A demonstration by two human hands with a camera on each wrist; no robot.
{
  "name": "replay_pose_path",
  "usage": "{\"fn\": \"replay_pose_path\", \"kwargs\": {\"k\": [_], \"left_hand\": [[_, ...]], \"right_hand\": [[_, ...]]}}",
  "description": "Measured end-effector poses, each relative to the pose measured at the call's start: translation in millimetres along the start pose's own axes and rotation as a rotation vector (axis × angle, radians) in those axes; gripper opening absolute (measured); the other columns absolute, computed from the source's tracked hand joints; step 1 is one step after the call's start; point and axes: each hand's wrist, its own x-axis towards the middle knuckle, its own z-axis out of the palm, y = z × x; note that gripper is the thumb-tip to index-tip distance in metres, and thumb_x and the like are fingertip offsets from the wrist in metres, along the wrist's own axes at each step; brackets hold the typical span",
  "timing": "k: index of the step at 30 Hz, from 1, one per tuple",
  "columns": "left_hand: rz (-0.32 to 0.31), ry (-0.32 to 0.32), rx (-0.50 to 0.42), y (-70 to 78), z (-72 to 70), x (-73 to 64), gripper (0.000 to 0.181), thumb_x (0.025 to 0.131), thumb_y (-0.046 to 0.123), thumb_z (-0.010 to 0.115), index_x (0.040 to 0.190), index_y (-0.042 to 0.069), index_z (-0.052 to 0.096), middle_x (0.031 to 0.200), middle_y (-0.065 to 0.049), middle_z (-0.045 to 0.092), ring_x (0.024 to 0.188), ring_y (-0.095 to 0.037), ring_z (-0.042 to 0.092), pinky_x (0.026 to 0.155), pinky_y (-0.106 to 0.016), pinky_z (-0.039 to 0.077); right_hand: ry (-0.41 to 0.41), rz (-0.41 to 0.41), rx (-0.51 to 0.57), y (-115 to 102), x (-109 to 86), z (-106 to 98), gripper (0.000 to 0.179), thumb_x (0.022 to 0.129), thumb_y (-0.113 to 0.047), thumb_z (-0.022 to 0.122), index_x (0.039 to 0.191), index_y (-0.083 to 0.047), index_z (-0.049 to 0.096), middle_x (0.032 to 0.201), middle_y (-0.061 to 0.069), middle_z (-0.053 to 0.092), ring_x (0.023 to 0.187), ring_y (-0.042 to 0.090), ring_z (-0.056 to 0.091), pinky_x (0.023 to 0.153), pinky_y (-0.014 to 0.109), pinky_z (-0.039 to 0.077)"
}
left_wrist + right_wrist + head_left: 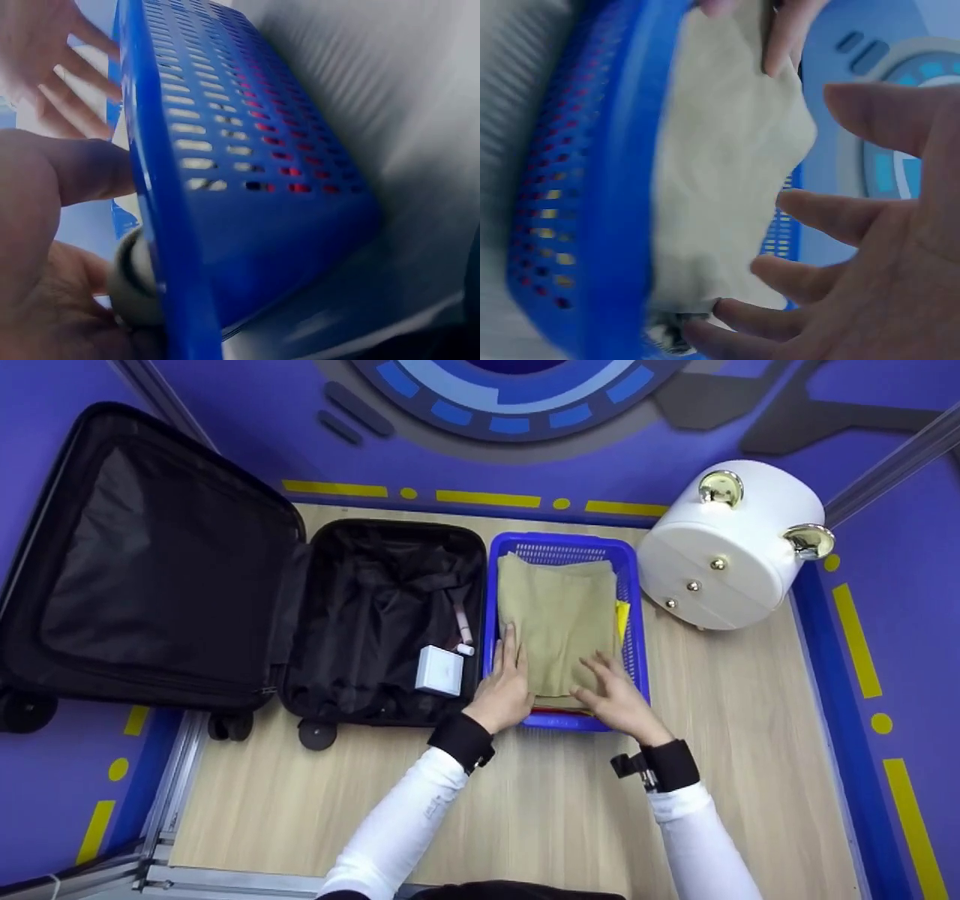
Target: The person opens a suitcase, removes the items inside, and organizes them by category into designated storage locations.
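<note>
A folded khaki cloth point(559, 615) lies on top inside a blue perforated basket point(641, 645). My left hand point(508, 686) is at the cloth's near left edge, by the basket rim, its fingers extended forward along the fabric. In the left wrist view, a rounded fabric fold point(131, 281) shows beside the left fingers, partly hidden by the rim. My right hand point(616, 701) is over the near right corner of the cloth with fingers spread, and the right wrist view shows its fingertips point(769, 266) at the cloth's side.
Left of the basket lies an open black suitcase point(360, 622). Inside it are a pale blue box point(439, 670) and a slim pink tube point(462, 624). A white round cabinet point(731, 547) with gold trim stands at the back right. Something yellow point(622, 619) shows beside the cloth.
</note>
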Motion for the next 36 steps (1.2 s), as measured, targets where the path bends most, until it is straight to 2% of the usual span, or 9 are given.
{"fn": "replay_pose_path", "kwargs": {"k": [4, 9, 13, 19, 23, 26, 30, 33, 36], "left_hand": [[-0.036, -0.038, 0.164, 5.8, 4.0, 6.9, 0.08, 0.094, 0.017, 0.067, 0.158, -0.01, 0.029, 0.17, -0.028, 0.002, 0.154, -0.048, 0.022, 0.084, -0.041, 0.061], [-0.087, -0.105, 0.329, 9.9, 8.9, 15.8, 0.076, 0.095, 0.028, 0.064, 0.156, -0.009, 0.036, 0.169, -0.032, 0.006, 0.153, -0.048, 0.024, 0.087, -0.036, 0.06], [-0.092, -0.132, 0.337, 9.0, 7.8, 19.1, 0.077, 0.093, 0.032, 0.065, 0.155, -0.008, 0.039, 0.168, -0.033, 0.005, 0.153, -0.05, 0.023, 0.091, -0.034, 0.059], [-0.051, -0.107, 0.294, 4.9, 6.9, 15.9, 0.071, 0.095, 0.033, 0.064, 0.151, -0.008, 0.046, 0.169, -0.032, 0.003, 0.153, -0.052, 0.02, 0.096, -0.037, 0.057], [-0.003, -0.085, 0.209, 2.1, 4.0, 6.2, 0.063, 0.096, 0.03, 0.067, 0.143, -0.011, 0.055, 0.17, -0.03, 0.003, 0.154, -0.053, 0.015, 0.107, -0.041, 0.05], [0.075, -0.062, 0.188, -0.1, 0.2, -5.4, 0.056, 0.097, 0.031, 0.067, 0.133, -0.011, 0.063, 0.169, -0.029, 0.012, 0.154, -0.053, 0.016, 0.115, -0.042, 0.042], [0.16, -0.003, 0.182, -5.1, -6.1, -25.8, 0.051, 0.099, 0.033, 0.066, 0.128, -0.008, 0.067, 0.167, -0.028, 0.024, 0.154, -0.048, 0.022, 0.121, -0.043, 0.033], [0.173, 0.063, 0.133, -11.9, -9.7, -43.4, 0.052, 0.098, 0.032, 0.068, 0.134, -0.005, 0.062, 0.165, -0.027, 0.029, 0.153, -0.046, 0.026, 0.122, -0.048, 0.031], [0.152, 0.138, 0.062, -21.6, -10.4, -61.6, 0.058, 0.096, 0.028, 0.071, 0.142, -0.004, 0.055, 0.166, -0.026, 0.029, 0.152, -0.046, 0.028, 0.121, -0.054, 0.031]], "right_hand": [[-0.046, 0.046, -0.073, 8.4, -0.3, 5.7, 0.069, 0.102, -0.027, 0.064, 0.153, 0.011, 0.04, 0.166, 0.036, 0.013, 0.154, 0.054, 0.009, 0.123, 0.066, 0.01], [-0.095, 0.054, -0.108, 14.8, 8.7, 11.2, 0.072, 0.102, -0.028, 0.062, 0.151, 0.017, 0.036, 0.166, 0.037, 0.005, 0.154, 0.053, -0.001, 0.124, 0.063, 0.004], [-0.132, 0.049, -0.129, 16.1, 14.5, 16.8, 0.075, 0.102, -0.03, 0.062, 0.15, 0.019, 0.032, 0.164, 0.038, -0.004, 0.153, 0.054, -0.009, 0.123, 0.064, 0.001], [-0.121, 0.042, -0.149, 15.5, 17.1, 24.3, 0.08, 0.1, -0.032, 0.065, 0.153, 0.017, 0.029, 0.163, 0.039, -0.007, 0.152, 0.054, -0.013, 0.121, 0.066, -0.001], [-0.056, 0.015, -0.192, 13.5, 11.7, 27.9, 0.076, 0.099, -0.029, 0.068, 0.151, 0.015, 0.037, 0.164, 0.04, 0.002, 0.153, 0.055, -0.005, 0.122, 0.065, 0.006], [0.007, 0.004, -0.227, 12.3, 3.0, 31.0, 0.071, 0.098, -0.028, 0.07, 0.148, 0.014, 0.044, 0.163, 0.039, 0.012, 0.153, 0.056, 0.003, 0.122, 0.065, 0.013], [0.083, -0.019, -0.237, 8.7, -10.7, 37.9, 0.067, 0.097, -0.027, 0.071, 0.145, 0.013, 0.049, 0.161, 0.038, 0.024, 0.151, 0.057, 0.014, 0.119, 0.068, 0.019], [0.138, -0.056, -0.222, 4.8, -21.3, 45.8, 0.063, 0.096, -0.026, 0.073, 0.144, 0.01, 0.054, 0.16, 0.035, 0.032, 0.15, 0.057, 0.021, 0.118, 0.069, 0.022], [0.197, -0.115, -0.229, 1.7, -30.8, 56.1, 0.058, 0.095, -0.025, 0.076, 0.141, 0.006, 0.06, 0.158, 0.03, 0.04, 0.148, 0.056, 0.029, 0.118, 0.07, 0.023]]}}
